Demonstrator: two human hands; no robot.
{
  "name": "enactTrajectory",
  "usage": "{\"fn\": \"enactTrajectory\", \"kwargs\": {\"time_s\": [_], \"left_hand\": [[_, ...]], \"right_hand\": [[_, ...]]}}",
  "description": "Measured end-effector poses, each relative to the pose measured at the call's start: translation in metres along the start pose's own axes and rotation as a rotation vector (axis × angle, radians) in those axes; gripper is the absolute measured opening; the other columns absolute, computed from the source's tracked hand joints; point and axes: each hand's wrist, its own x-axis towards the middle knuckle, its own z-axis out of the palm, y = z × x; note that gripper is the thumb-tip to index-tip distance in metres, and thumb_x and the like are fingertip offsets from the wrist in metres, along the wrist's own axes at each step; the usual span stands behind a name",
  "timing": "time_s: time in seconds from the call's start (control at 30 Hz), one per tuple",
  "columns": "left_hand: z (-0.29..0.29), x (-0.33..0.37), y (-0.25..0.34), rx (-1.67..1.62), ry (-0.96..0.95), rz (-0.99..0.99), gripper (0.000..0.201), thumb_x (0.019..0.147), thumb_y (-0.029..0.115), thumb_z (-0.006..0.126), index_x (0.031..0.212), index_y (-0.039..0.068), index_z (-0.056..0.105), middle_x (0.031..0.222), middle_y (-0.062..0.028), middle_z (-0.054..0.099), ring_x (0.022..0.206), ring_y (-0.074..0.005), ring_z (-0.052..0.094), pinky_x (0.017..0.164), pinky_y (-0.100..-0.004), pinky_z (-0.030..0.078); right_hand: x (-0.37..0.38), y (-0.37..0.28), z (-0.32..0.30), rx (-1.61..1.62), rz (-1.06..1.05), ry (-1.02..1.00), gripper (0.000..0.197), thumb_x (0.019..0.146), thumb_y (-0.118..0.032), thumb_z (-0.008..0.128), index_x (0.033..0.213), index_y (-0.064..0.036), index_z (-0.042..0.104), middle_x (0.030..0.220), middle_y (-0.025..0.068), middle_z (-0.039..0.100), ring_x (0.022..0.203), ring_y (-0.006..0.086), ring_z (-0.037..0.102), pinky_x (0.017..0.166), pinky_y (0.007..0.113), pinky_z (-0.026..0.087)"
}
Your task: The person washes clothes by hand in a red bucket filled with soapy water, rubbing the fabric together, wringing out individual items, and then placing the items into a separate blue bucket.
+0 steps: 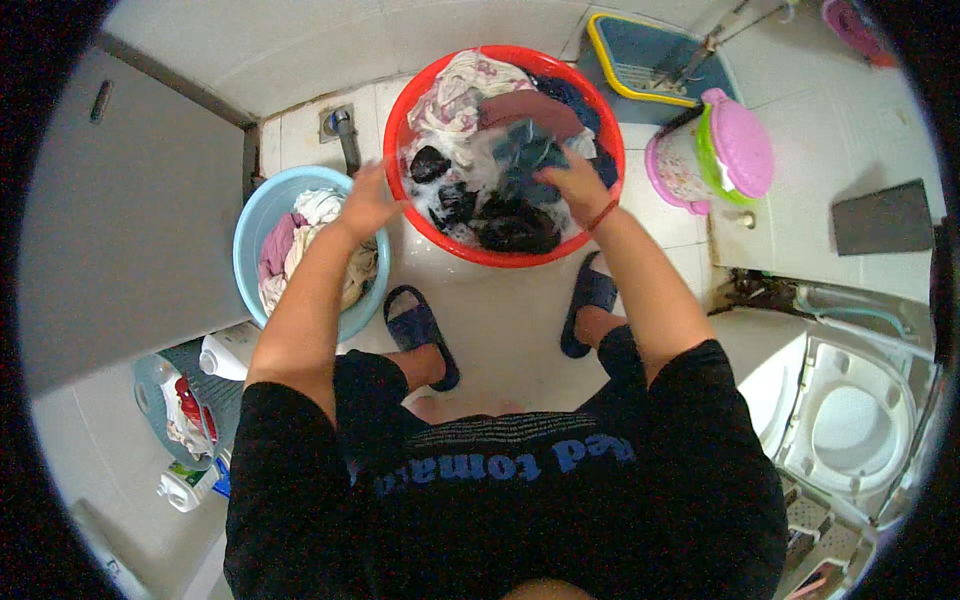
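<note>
A round red basin (pixel 398 180) full of wet laundry and sudsy water stands on the floor before me. Inside, a patterned white garment (pixel 465 85) and a mauve garment (pixel 530 115) lie toward the far side, with black pieces (pixel 515 225) low in the water at the near side. My right hand (pixel 583 187) is over the basin's right part, thumb and fingers on a dark teal garment (pixel 530 160) that is blurred. My left hand (pixel 370 203), slightly blurred, is at the basin's left rim with fingers apart and no cloth visible in it.
A light blue basin (pixel 243 240) of clothes stands left, below my left forearm. Beyond it a dark shower head or hose (pixel 345 135) lies by a floor drain. A pink-lidded bin (pixel 735 150) and a blue-yellow tub (pixel 610 65) stand right; a toilet (pixel 855 430) is at lower right.
</note>
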Motion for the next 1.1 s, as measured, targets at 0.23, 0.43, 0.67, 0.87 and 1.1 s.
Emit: {"fn": "enactTrajectory", "kwargs": {"time_s": [0.23, 0.43, 0.67, 0.87, 1.1], "left_hand": [[-0.037, 0.031, 0.203, -0.333, -0.029, 0.400, 0.099, 0.072, 0.036, 0.080, 0.147, 0.004, 0.023, 0.143, -0.0241, 0.035, 0.132, -0.0333, 0.037, 0.108, -0.0388, 0.033], [-0.097, 0.015, 0.302, -0.898, -0.108, 0.493, 0.078, 0.085, 0.039, 0.068, 0.143, 0.006, 0.029, 0.122, -0.0157, 0.057, 0.110, -0.0271, 0.056, 0.096, -0.0397, 0.045], [-0.083, 0.019, 0.251, -0.943, -0.038, 0.046, 0.044, 0.099, 0.037, 0.039, 0.121, 0.002, 0.054, 0.119, -0.0137, 0.059, 0.098, -0.0228, 0.058, 0.086, -0.0369, 0.047], [0.004, 0.004, 0.183, -0.831, -0.099, -0.236, 0.044, 0.096, 0.030, 0.039, 0.124, -0.002, 0.052, 0.116, -0.0168, 0.060, 0.106, -0.0269, 0.055, 0.095, -0.0369, 0.042], [0.072, 0.030, 0.130, 0.143, -0.155, 0.024, 0.062, 0.085, 0.043, 0.062, 0.139, 0.021, 0.040, 0.132, -0.0159, 0.049, 0.118, -0.0343, 0.049, 0.097, -0.0499, 0.041]], "right_hand": [[-0.089, -0.217, 0.000, 0.134, -0.435, -0.194, 0.029, 0.078, -0.011, 0.067, 0.106, -0.0063, 0.063, 0.098, 0.0033, 0.066, 0.090, 0.0175, 0.062, 0.091, 0.033, 0.046], [-0.127, -0.332, -0.030, -0.036, -0.803, 0.115, 0.020, 0.084, -0.015, 0.060, 0.101, -0.0055, 0.063, 0.085, 0.0018, 0.062, 0.083, 0.0155, 0.061, 0.085, 0.031, 0.047], [-0.155, -0.341, -0.063, -0.179, -0.922, 0.220, 0.019, 0.087, -0.018, 0.055, 0.099, -0.0053, 0.063, 0.078, 0.0016, 0.059, 0.080, 0.0144, 0.060, 0.080, 0.030, 0.047], [-0.093, -0.196, -0.061, -0.377, -0.658, 0.010, 0.019, 0.091, -0.020, 0.050, 0.095, -0.0055, 0.062, 0.076, 0.0026, 0.060, 0.080, 0.0152, 0.061, 0.078, 0.030, 0.048], [-0.003, 0.076, 0.019, -1.292, -0.160, 0.102, 0.072, 0.082, -0.030, 0.066, 0.145, -0.0310, 0.031, 0.151, 0.0138, 0.025, 0.136, 0.0429, 0.025, 0.108, 0.053, 0.030]]}}
